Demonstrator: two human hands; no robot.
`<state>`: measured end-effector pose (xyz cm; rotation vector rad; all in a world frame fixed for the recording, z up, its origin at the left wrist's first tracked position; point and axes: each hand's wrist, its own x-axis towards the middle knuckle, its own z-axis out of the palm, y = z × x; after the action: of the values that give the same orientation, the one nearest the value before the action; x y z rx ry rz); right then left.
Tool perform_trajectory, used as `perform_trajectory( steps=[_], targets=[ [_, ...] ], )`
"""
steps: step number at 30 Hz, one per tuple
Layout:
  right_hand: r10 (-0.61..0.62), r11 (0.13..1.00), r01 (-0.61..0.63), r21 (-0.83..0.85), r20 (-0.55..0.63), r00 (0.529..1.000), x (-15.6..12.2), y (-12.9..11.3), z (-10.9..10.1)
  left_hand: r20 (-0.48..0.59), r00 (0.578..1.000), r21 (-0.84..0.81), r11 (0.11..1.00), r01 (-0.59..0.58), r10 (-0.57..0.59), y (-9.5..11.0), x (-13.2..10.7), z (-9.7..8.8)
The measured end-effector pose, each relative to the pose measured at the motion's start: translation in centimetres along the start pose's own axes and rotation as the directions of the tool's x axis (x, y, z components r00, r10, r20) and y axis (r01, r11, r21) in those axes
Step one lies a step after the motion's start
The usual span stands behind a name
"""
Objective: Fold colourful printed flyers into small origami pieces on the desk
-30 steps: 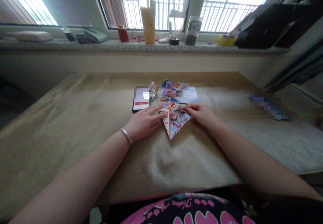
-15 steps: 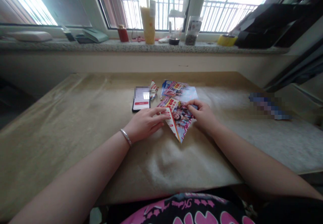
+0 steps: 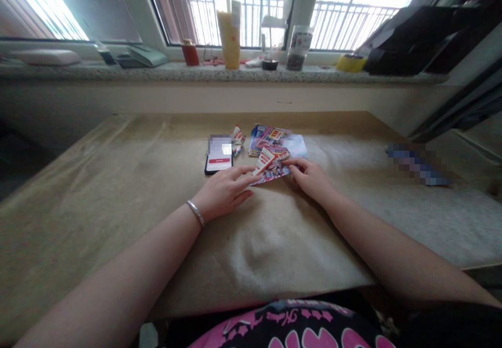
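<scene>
A colourful printed flyer [image 3: 274, 168] with one corner folded over lies on the table between my hands. The folded flap [image 3: 264, 160] shows its white back with red marks, at the upper left of the sheet. My left hand [image 3: 225, 188] rests at the flyer's left end, its fingers stretched out and touching the paper. At the right end my right hand [image 3: 309, 179] pinches the flyer's edge between thumb and fingers. Just beyond the sheet is a stack of similar flyers [image 3: 270, 136]. A phone [image 3: 218, 162] with a lit screen lies past my left hand.
Beside the phone is a small folded paper piece [image 3: 238, 139]. A blurred bluish item [image 3: 418, 165] lies on the table's right side. Along the windowsill [image 3: 243, 75] stand a tall yellow-filled cup [image 3: 229, 39], a red container [image 3: 190, 53], clear containers and a yellow tape roll [image 3: 351, 63].
The flyer has been turned: its pointed corner faced me, and now a long printed edge does. Its white flap has moved away from me. Both hands have shifted only slightly.
</scene>
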<state>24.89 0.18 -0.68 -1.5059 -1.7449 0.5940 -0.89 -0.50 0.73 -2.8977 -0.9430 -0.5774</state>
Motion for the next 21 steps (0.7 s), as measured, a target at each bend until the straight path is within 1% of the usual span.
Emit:
perform_trajectory(
  steps=[2,4,6,7,9,11,14,17,19,21],
  targets=[
    [-0.045,0.995,0.056,-0.082,0.129,0.991,-0.1,-0.1,0.1,0.043,0.999,0.000,1.000,0.018,-0.018,-0.1,0.0,0.1],
    [-0.087,0.984,0.122,-0.128,0.250,0.964,-0.3,-0.2,0.1,0.094,0.995,0.012,0.999,0.036,-0.037,-0.2,-0.1,0.2],
    [-0.103,0.976,0.159,-0.148,0.330,0.938,-0.4,-0.2,0.1,0.130,0.990,0.027,0.998,0.054,-0.057,-0.3,-0.1,0.4],
    [-0.106,0.974,0.168,-0.153,0.351,0.930,-0.4,-0.1,0.1,0.145,0.987,0.035,0.998,0.059,-0.063,-0.3,-0.1,0.4],
    [-0.125,0.967,0.196,-0.165,0.364,0.923,-0.4,0.0,0.0,0.160,0.985,0.052,0.997,0.057,-0.065,-0.3,-0.1,0.5],
    [-0.165,0.948,0.245,-0.204,0.343,0.925,-0.4,0.0,-0.1,0.161,0.985,0.070,0.996,0.047,-0.058,-0.3,-0.2,0.6],
    [-0.257,0.886,0.352,-0.300,0.313,0.914,-0.4,0.0,-0.4,0.159,0.986,0.084,0.996,0.036,-0.049,-0.3,-0.1,0.5],
    [-0.327,0.825,0.422,-0.376,0.291,0.899,-0.4,-0.2,-0.7,0.160,0.987,0.073,0.997,0.019,-0.030,-0.4,-0.1,0.6],
    [-0.386,0.799,0.474,-0.370,0.288,0.876,-0.5,-0.5,-0.9,0.161,0.987,0.054,0.999,0.007,-0.015,-0.5,-0.1,0.7],
    [-0.449,0.786,0.539,-0.303,0.320,0.834,-0.5,-0.7,-1.1,0.161,0.987,0.029,1.000,-0.005,0.000,-0.5,0.0,0.7]
  ],
)
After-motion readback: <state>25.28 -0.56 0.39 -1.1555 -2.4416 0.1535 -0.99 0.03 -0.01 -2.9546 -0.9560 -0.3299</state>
